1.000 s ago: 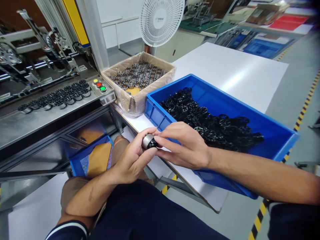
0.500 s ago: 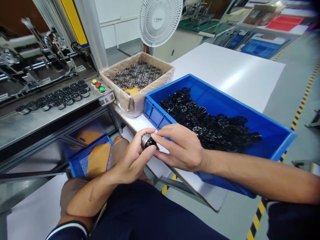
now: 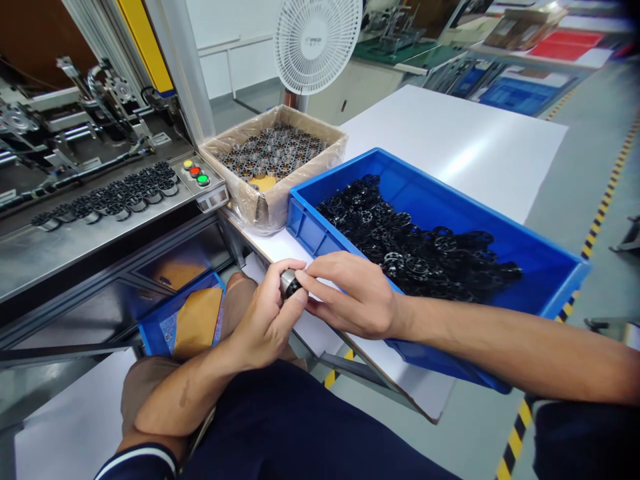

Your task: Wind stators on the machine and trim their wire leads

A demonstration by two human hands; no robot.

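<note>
Between my hands, above the table's near edge, is a small metal cylinder (image 3: pixel 289 283) with a black end. My left hand (image 3: pixel 267 320) is wrapped round it, thumb in front. The fingertips of my right hand (image 3: pixel 353 293) press on its black end from the right; whether they hold a separate piece is hidden. Behind my right hand a blue bin (image 3: pixel 450 207) holds a heap of black ring-shaped parts (image 3: pixel 380 220). A plastic-lined carton (image 3: pixel 260 213) beside it holds rows of metal cylinders (image 3: pixel 280 150).
On the left, a machine ledge (image 3: pixel 50 257) bears rows of black-topped cylinders (image 3: pixel 117 208) beside coloured buttons (image 3: pixel 195 172). A fan (image 3: pixel 317 43) stands behind the carton. Low by my legs is a small blue bin (image 3: pixel 150 333) with brown cardboard (image 3: pixel 197 320).
The cylinder has turned slightly in my left hand, and less of its black end shows. My right fingers have shifted a little left over it.
</note>
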